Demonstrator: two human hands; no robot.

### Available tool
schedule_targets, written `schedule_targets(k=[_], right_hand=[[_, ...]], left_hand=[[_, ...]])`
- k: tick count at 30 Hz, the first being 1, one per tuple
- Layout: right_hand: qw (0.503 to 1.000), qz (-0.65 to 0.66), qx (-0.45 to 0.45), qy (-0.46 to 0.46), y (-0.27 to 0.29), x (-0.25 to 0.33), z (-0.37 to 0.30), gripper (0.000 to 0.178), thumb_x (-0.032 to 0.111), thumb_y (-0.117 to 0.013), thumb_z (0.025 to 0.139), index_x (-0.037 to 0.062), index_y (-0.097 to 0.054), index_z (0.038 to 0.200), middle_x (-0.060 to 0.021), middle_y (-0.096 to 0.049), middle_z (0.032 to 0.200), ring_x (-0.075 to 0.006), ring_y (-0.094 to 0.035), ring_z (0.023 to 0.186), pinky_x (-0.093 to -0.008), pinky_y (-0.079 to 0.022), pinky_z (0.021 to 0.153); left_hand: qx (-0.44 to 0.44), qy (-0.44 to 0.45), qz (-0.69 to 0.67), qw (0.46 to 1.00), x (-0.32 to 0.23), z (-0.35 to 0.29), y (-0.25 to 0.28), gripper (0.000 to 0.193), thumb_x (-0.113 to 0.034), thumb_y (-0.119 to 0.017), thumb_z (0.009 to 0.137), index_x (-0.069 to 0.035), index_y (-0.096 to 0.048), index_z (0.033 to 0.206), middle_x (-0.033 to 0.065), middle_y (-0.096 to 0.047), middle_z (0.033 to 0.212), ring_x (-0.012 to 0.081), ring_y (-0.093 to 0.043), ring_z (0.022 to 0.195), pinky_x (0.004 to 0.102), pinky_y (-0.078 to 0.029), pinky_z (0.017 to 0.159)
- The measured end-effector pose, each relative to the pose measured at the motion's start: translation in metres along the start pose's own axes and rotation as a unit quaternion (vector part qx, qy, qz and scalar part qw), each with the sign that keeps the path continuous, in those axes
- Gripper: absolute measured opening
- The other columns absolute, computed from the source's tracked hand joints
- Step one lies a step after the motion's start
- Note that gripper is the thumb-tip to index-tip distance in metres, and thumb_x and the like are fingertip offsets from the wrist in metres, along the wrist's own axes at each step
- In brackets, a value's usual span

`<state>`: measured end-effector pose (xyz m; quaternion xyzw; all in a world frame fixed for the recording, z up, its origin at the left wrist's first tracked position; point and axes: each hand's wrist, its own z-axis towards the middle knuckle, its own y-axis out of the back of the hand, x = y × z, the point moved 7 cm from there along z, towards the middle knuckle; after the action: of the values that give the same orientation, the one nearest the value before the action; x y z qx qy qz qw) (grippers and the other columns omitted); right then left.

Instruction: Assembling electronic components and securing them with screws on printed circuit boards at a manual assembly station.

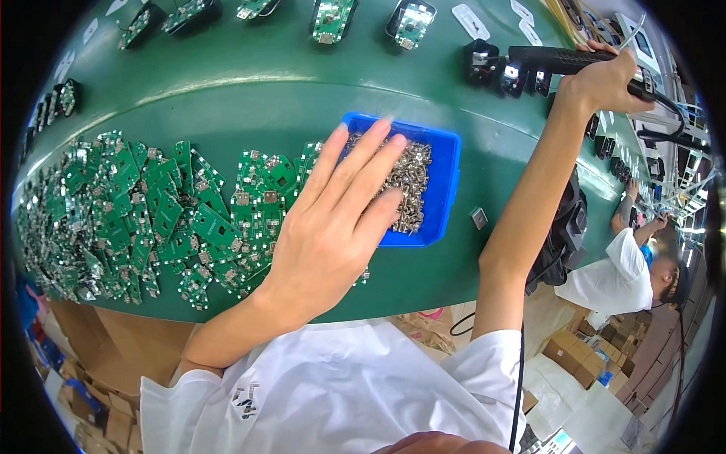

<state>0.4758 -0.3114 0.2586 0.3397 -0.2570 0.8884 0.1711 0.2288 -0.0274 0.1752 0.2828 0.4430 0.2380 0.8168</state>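
Note:
Over the left part of a blue tray (446, 189) filled with small metal screws (411, 185), my left hand (333, 219) is palm down with its fingers spread. The fingertips hide some of the screws, and I see nothing held in them. At the upper right, my right hand (609, 82) wraps round a black electric screwdriver (544, 59) with a cable at its rear. Its front end points left, by several glossy black housings (510, 77). A big pile of green circuit boards (162, 204) lies to the left of the tray, partly behind my left hand.
Black housings with green boards in them (333, 19) line the far side of the green table (265, 94). White oval covers (470, 21) lie near them. A small square metal piece (479, 218) sits right of the tray. A person (624, 265) works farther right; cardboard boxes (578, 356) stand below.

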Motion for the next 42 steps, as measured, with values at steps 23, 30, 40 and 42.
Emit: schedule_targets(k=[23,30,40,42], right_hand=[[0.912,0.347,0.19,-0.109,0.001,0.127,0.014,0.031,0.032,-0.053,0.094,0.0128,-0.061,0.116,-0.0091,-0.063,0.083,-0.0203,-0.056,0.057,-0.0226,-0.044,0.049],[0.797,0.514,0.299,-0.107,-0.014,0.253,-0.085,0.047,0.008,-0.063,0.093,0.0033,-0.041,0.134,-0.0086,-0.056,0.075,-0.0177,-0.055,0.043,-0.0269,-0.045,0.027],[0.76,0.553,0.336,-0.059,-0.013,0.272,-0.114,0.046,0.009,-0.062,0.097,0.0149,-0.038,0.136,-0.0114,-0.057,0.074,-0.0213,-0.058,0.044,-0.0298,-0.048,0.027],[0.756,0.546,0.358,-0.052,-0.018,0.271,-0.117,0.045,0.009,-0.062,0.097,0.0157,-0.038,0.136,-0.0117,-0.058,0.074,-0.0213,-0.058,0.044,-0.03,-0.048,0.027]], left_hand=[[-0.063,-0.048,-0.088,0.993,-0.004,-0.005,0.017,0.014,0.005,-0.07,0.083,0.0,-0.066,0.095,0.0138,-0.068,0.132,0.0299,-0.063,0.129,0.0434,-0.05,0.111],[0.017,0.078,-0.406,0.91,-0.015,-0.005,0.032,0.024,0.01,-0.079,0.079,0.001,-0.079,0.101,0.0107,-0.079,0.104,0.0255,-0.076,0.099,0.0305,-0.062,0.087],[0.011,0.053,-0.498,0.865,-0.03,-0.023,0.04,0.023,0.01,-0.083,0.076,0.001,-0.079,0.096,0.0115,-0.078,0.094,0.0275,-0.076,0.094,0.0352,-0.063,0.087],[-0.021,0.011,-0.382,0.924,-0.038,-0.021,0.05,0.025,0.008,-0.083,0.076,0.001,-0.078,0.1,0.0103,-0.078,0.098,0.0251,-0.075,0.094,0.036,-0.062,0.09]])
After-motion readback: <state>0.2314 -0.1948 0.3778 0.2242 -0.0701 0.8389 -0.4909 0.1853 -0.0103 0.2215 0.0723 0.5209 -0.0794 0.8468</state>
